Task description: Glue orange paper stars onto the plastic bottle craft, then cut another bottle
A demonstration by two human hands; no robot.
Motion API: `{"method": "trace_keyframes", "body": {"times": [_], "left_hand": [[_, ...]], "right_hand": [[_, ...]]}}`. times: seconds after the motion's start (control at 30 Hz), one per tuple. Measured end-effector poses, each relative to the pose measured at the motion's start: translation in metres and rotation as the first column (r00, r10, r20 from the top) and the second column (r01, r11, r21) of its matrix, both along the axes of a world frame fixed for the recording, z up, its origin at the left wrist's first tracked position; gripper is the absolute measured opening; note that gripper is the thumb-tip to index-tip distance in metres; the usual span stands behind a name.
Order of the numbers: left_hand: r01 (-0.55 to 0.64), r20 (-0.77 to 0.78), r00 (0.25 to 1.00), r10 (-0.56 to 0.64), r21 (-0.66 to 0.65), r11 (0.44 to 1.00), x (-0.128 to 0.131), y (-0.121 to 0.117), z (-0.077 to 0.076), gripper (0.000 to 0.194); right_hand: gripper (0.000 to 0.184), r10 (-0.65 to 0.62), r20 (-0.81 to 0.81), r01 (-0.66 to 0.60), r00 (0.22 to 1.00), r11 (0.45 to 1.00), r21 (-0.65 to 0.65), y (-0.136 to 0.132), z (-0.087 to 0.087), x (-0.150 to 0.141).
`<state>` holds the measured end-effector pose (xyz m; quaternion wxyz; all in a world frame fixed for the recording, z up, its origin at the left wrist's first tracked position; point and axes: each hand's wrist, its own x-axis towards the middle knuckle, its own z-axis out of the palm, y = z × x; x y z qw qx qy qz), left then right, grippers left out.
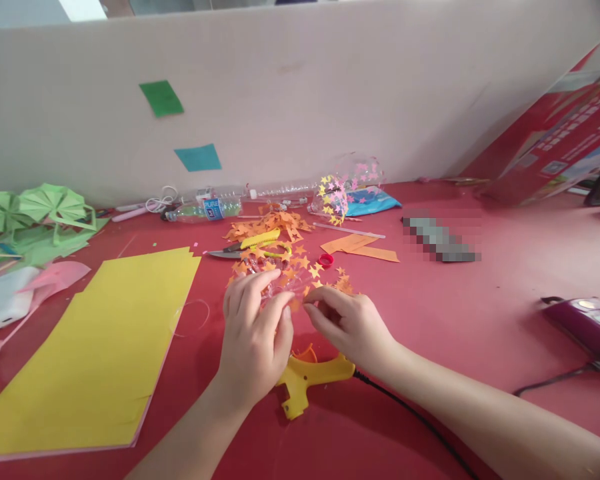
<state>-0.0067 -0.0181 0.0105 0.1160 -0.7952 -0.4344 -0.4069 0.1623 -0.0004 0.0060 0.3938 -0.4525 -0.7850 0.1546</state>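
Two bare hands worked close together above a red tabletop (455, 313). The left hand (254, 340) was partly open, its fingers loosely curved and its thumb near the forefinger; whether it touched the clear plastic piece (291, 287) behind its fingertips could not be told. The right hand (355, 320) had its fingers bent inward and their tips drawn near the thumb, but whether they were clamped on anything was too small to tell.

The clear plastic piece, shiny and partly hidden by the left hand, lay among flat orange paper stars (301, 262) with sharp points. Just beyond were a yellow utility knife (260, 240), scissors (225, 254) with pointed metal blades and a round red bottle cap (325, 261). Flat, straight-edged orange paper strips (380, 253) overlapped to the right of these.

A smooth yellow glue gun (305, 380) with an orange trigger lay on its side below the hands, its black cord (420, 417) trailing under the right forearm. Smooth yellow paper sheets (105, 333) were stacked at the left.
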Motion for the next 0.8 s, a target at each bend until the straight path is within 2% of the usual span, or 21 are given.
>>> {"method": "trace_keyframes", "body": {"times": [0.17,0.37,0.5,0.6,0.7,0.8], "left_hand": [[0.038,0.141,0.989,-0.036,-0.012,0.999,-0.005,-0.002,0.003,0.026],[0.072,0.447,0.894,-0.038,-0.061,0.996,-0.018,0.000,0.004,0.015],[-0.020,0.512,0.857,0.056,-0.076,0.997,-0.029,0.007,0.008,0.024],[-0.042,0.521,0.847,0.101,-0.123,0.992,-0.036,0.012,0.008,0.026],[-0.038,0.535,0.836,0.121,-0.164,0.986,-0.040,0.018,0.005,0.027],[-0.034,0.571,0.807,0.148,-0.206,0.978,-0.042,0.025,-0.002,0.017]], "right_hand": [[0.016,-0.021,0.058,0.009,0.998,0.977,0.212,0.002,0.002,0.009],[0.015,-0.106,0.036,0.091,0.994,0.955,0.282,0.010,0.010,0.025],[0.014,-0.152,0.067,0.133,0.986,0.964,0.231,0.021,0.008,0.036],[0.015,-0.204,0.106,0.183,0.973,0.966,0.181,0.034,0.005,0.045],[0.012,-0.258,0.109,0.256,0.960,0.966,0.032,0.047,0.005,0.055],[0.012,-0.239,0.092,0.247,0.967,0.964,-0.100,0.052,0.007,0.059]]}}
